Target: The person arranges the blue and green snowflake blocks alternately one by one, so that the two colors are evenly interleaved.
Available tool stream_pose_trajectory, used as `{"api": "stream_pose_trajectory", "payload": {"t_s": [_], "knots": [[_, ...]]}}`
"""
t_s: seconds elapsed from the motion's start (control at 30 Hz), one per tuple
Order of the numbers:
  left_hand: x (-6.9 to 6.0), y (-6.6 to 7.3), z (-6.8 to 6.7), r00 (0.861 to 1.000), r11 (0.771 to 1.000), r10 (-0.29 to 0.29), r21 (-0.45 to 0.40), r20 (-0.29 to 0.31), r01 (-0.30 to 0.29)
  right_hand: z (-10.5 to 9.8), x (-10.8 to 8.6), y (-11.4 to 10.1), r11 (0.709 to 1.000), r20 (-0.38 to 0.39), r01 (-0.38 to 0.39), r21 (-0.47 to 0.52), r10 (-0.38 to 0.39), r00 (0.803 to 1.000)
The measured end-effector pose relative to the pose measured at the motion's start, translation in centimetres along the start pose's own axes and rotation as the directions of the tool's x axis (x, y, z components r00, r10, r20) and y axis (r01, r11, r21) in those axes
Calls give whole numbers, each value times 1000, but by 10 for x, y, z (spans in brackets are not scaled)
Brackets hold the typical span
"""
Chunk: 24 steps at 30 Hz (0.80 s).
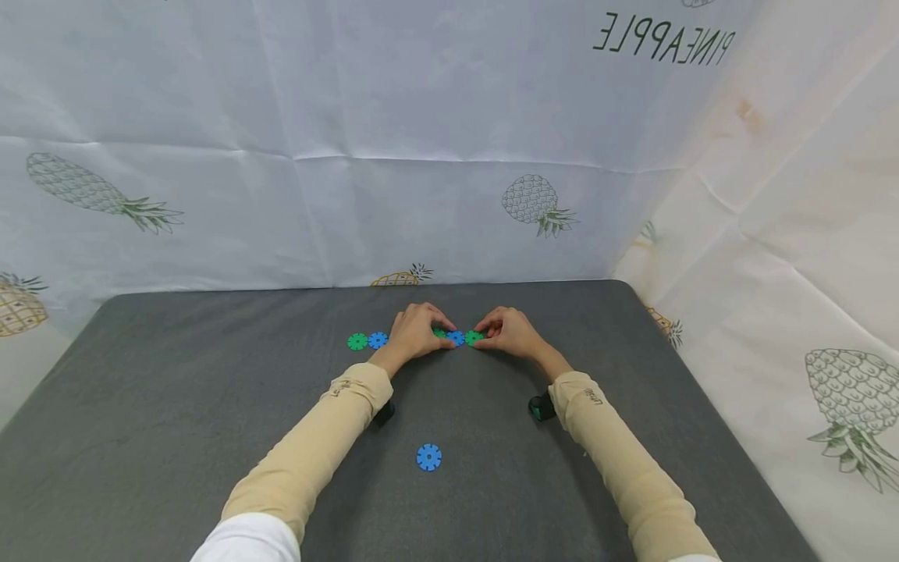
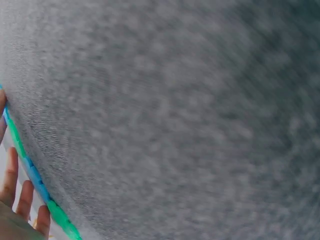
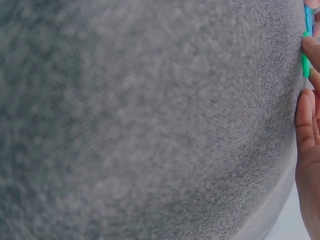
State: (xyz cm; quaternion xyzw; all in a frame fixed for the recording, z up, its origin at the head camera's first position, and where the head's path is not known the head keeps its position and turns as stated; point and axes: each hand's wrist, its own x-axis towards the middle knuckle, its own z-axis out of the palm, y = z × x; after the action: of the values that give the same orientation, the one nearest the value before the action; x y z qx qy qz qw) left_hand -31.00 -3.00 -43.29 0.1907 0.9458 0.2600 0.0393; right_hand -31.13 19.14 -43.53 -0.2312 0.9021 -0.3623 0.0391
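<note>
In the head view, notched plastic discs form a row near the back of the grey table. My left hand (image 1: 416, 334) pinches a blue disc (image 1: 456, 339) between thumb and finger. A green disc (image 1: 439, 333) shows within that grip, and the hand hides part of the row. At the right end, my right hand (image 1: 514, 333) pinches a green disc (image 1: 474, 339), which meets the blue one; whether they interlock cannot be told. Left of my left hand lie another green disc (image 1: 357, 341) and blue disc (image 1: 378, 339). The row appears edge-on in the left wrist view.
A loose blue disc (image 1: 429, 457) lies nearer to me, between my forearms. The grey cloth-covered table (image 1: 211, 406) meets a white pineapple-print curtain (image 1: 421, 94) at the back. More curtain hangs along the right side.
</note>
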Motion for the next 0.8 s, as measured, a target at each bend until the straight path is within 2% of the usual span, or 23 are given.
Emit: {"api": "stream_pose_trajectory", "payload": {"t_s": [0.23, 0.57, 0.67, 0.8], "knots": [[0, 0, -1, 1000, 1000, 21, -11, 8, -21, 0, -1, -1, 1000, -4, -13, 24, 14, 1000], [-1, 1, 0, 997, 997, 69, -15, -29, -69, 0, 2, 2, 999, 8, -32, 22, 32, 999], [1, 3, 1, 996, 996, 85, -9, -30, -85, -3, -1, 3, 995, 33, -31, 90, 28, 999], [4, 6, 2, 994, 995, 102, -1, -29, -102, -9, -8, 3, 974, 55, -23, 227, 11, 998]]}}
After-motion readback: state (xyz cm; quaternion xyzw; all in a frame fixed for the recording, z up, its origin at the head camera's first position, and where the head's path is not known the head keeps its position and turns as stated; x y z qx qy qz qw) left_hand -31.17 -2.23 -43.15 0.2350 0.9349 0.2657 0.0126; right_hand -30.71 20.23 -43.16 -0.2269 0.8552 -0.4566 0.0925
